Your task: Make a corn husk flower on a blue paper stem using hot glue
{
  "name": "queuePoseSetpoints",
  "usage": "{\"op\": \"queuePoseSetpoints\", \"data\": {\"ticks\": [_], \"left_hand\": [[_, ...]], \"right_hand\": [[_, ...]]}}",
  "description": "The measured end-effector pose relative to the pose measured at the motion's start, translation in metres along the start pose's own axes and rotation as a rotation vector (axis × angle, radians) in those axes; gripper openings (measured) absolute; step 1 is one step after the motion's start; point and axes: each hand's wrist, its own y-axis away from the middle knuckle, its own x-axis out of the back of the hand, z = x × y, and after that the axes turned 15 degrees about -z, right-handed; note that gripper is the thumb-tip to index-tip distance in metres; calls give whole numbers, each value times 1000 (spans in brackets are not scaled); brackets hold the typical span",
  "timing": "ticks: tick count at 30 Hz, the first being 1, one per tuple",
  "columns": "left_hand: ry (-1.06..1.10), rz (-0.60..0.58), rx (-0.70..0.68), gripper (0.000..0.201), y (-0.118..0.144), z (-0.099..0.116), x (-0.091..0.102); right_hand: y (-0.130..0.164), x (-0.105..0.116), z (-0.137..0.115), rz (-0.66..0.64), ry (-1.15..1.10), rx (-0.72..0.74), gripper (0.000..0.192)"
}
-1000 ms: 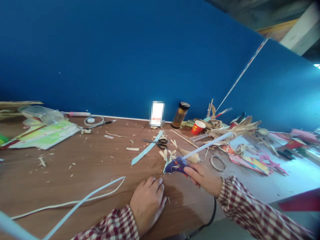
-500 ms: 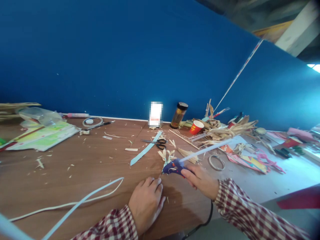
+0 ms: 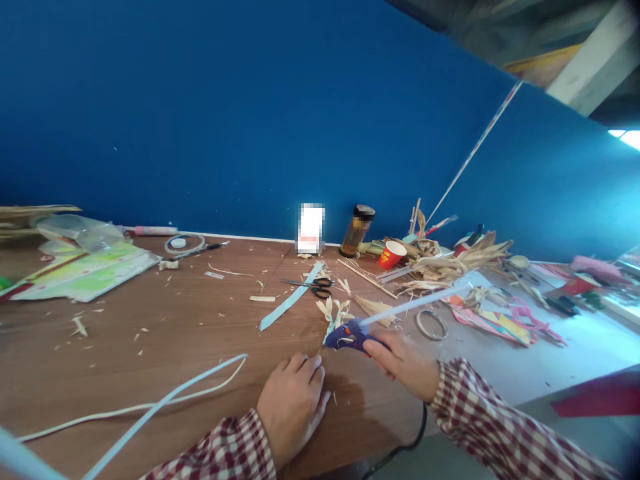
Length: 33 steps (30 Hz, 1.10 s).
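My left hand [image 3: 291, 408] meets a thin stem [image 3: 321, 349], its underside hidden, so I cannot tell whether it pinches; my right hand [image 3: 403, 361] is wrapped round a blue glue gun [image 3: 347, 335], which partly hides the pale husk piece [image 3: 327, 310] just beyond.

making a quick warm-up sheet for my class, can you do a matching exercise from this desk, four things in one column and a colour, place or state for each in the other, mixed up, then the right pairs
Things
1. glue gun
2. scissors
3. paper cup
4. jar

Descriptions
A. red, with yellow marking
B. dark-lidded, close to the blue wall
C. gripped in the right hand
D. lying crosswise to the pale blue strip

Right pairs
1-C
2-D
3-A
4-B
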Motion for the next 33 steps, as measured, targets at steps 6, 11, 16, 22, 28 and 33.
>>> {"op": "queuePoseSetpoints", "data": {"ticks": [6,11,16,22,28,33], "left_hand": [[7,28,-21,26,1,0,1],[16,33,-13,22,0,1,3],[-38,70,-43,24,0,-4,-3],[-141,166,-102,29,-2,-13,-11],[-142,204,-128,30,-3,-14,-10],[-34,190,-124,26,-3,-13,-6]], "right_hand": [[8,0,3,100,4,60,35],[34,-6,25,298,-74,116,33],[49,-18,81,647,64,-43,28],[49,-12,159,766,266,-385,30],[42,-7,180,745,355,-519,29],[48,-1,186,691,305,-445,32]]}}
